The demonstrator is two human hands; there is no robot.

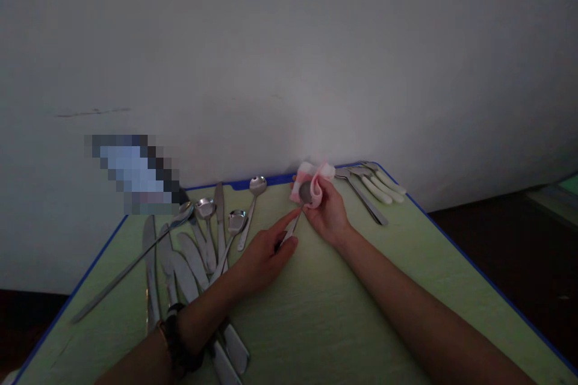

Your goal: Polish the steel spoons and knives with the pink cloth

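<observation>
Knives (189, 271) lie near left; left hand (266, 251) pinches the spoon (306, 192) by its handle, right hand (330, 212) clamps soft cloth (317, 179) round its bowl; stiff, probably slippery.

Pink-white cloth (315, 183); silver spoon (305, 194); pale green table (316, 313), blue edge; white-handled cutlery (383, 186).

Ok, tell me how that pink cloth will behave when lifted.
Probably floppy: the pink cloth bunches in folds around the spoon in the right hand. Likely light, since it looks thin and crumpled, and unlikely to roll.
</observation>
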